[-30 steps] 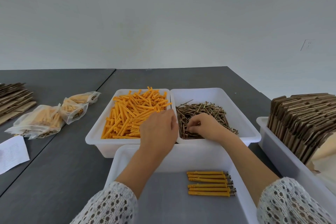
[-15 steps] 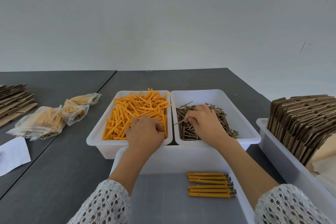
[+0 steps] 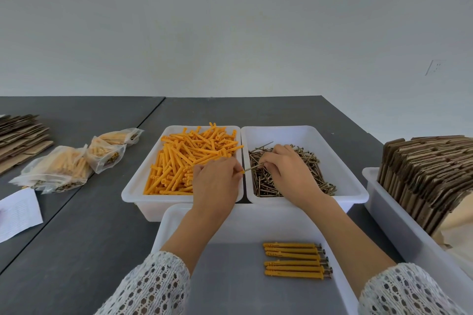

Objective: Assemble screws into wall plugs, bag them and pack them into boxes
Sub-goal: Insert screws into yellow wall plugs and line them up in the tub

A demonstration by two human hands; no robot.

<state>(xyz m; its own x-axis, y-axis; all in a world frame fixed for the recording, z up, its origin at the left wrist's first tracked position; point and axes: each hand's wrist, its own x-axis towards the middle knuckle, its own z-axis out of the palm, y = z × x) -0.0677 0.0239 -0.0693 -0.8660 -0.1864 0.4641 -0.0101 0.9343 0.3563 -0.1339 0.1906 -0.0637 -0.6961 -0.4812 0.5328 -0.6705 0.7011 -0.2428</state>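
- Now, against the frame half a second before, we saw the left hand (image 3: pixel 216 181) had shifted right to the inner edge of the plug tray (image 3: pixel 133 193), while the right hand (image 3: pixel 286 174) had drawn back toward the gap between the two trays
- We noted the screw (image 3: pixel 253 168) pinched in the right fingers; earlier it poked out over the screw pile, and here its tip met the orange wall plug (image 3: pixel 241 172) at the left fingertips
- The screw's long axis ran nearly left to right, tilted slightly, its tip pointing left and a little toward us, its head end hidden in the right fingers
- We found the left fingers curled round the plug, of which only the end showed
- The loose screws (image 3: pixel 289 179) lay heaped in the screw tray (image 3: pixel 345 161), loose plugs (image 3: pixel 184 161) in the left one
- Six assembled plugs (image 3: pixel 294 259) lay in the near tray (image 3: pixel 163 233), side by side, long axes left to right, screw heads to the right
- Filled bags (image 3: pixel 76 161) sat at the left of the dark table (image 3: pixel 76 238), flat cartons (image 3: pixel 430 174) upright in a bin on the right
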